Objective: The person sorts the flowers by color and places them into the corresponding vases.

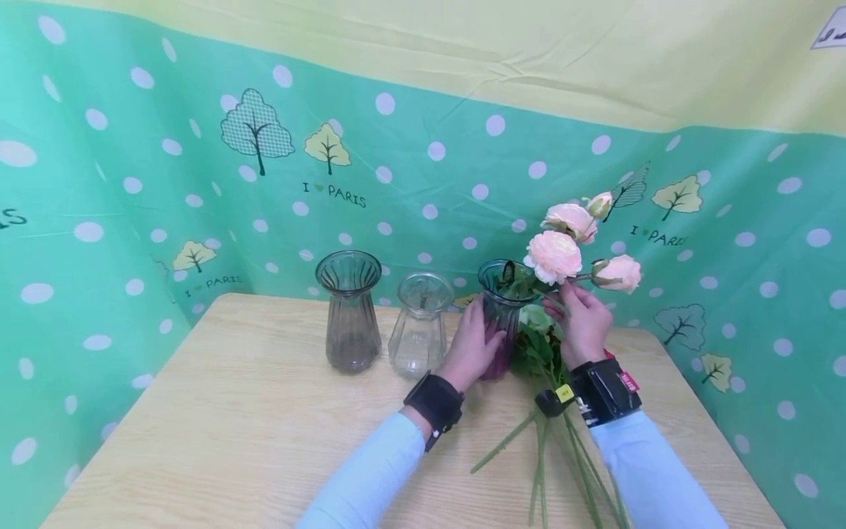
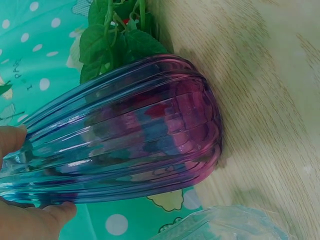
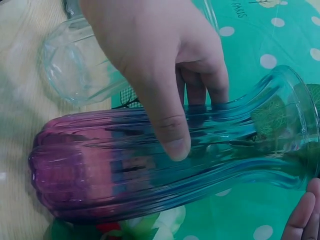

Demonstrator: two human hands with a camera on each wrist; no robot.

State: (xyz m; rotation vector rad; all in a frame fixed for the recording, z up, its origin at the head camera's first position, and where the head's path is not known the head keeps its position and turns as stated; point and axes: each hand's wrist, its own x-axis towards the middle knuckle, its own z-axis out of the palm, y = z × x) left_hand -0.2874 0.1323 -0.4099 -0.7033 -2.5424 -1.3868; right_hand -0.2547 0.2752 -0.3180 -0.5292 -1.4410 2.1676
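A ribbed glass vase [image 1: 504, 316], teal at the rim and purple at the base, is upright toward the right of the table. My left hand [image 1: 471, 349] grips its body, thumb on the near side, as the right wrist view shows. My right hand [image 1: 584, 323] pinches a spray of pink artificial flowers [image 1: 554, 257] by its stem, just right of the vase's rim. Green leaves of the spray lie in the vase's mouth, and greenery [image 3: 270, 120] shows through its neck. The spray leans to the right, its blooms above my right hand.
Left of my left hand stand a clear glass vase [image 1: 418, 342] and a taller grey one [image 1: 353, 330]. More flower stems [image 1: 538, 470] lie on the wooden table [image 1: 264, 426] beneath my right arm, with leaves [image 2: 107, 47] beside the held vase. A dotted green cloth [image 1: 396, 198] hangs behind.
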